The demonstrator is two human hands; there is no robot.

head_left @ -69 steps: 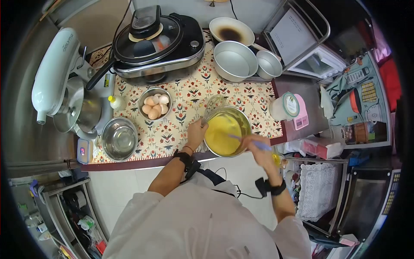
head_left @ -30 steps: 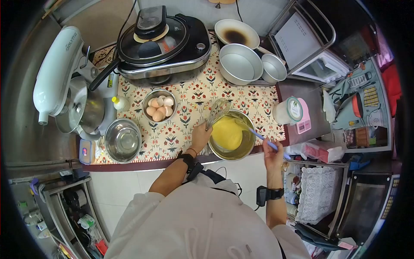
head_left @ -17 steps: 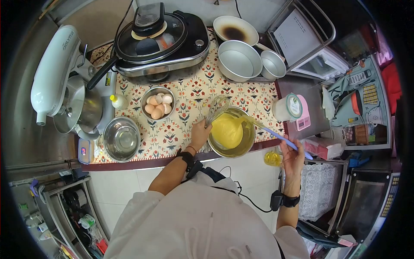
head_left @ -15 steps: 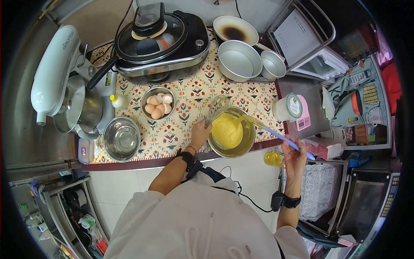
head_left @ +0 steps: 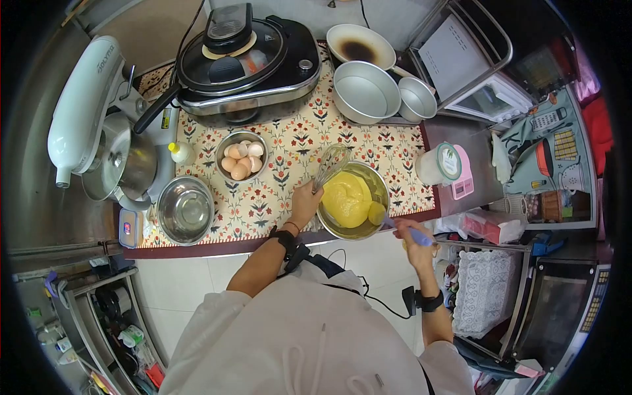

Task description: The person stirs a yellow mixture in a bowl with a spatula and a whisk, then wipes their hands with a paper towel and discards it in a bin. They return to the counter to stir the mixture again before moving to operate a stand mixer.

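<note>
At the table's front edge stands a steel mixing bowl (head_left: 385,187) with thick yellow batter (head_left: 347,199) in it. My left hand (head_left: 306,203) is closed around a wire whisk (head_left: 334,160) beside the bowl's left rim, its wires pointing up and away from me. My right hand (head_left: 415,242) grips the purple handle of a spatula (head_left: 377,213). The spatula's batter-coated head is inside the bowl, by the right wall. How the right fingers wrap the handle is slightly blurred.
Left of the mixing bowl are a bowl of eggshells (head_left: 242,158), a second steel bowl (head_left: 185,210) and a stand mixer (head_left: 85,105). An electric griddle (head_left: 250,99) and cake tins (head_left: 366,92) stand behind. A lidded tub (head_left: 438,164) and pink scale (head_left: 463,174) are right.
My right hand has moved left and down, bringing the spatula's head from the bowl's upper right rim down to its right inner side. My left hand and the whisk stay put.
</note>
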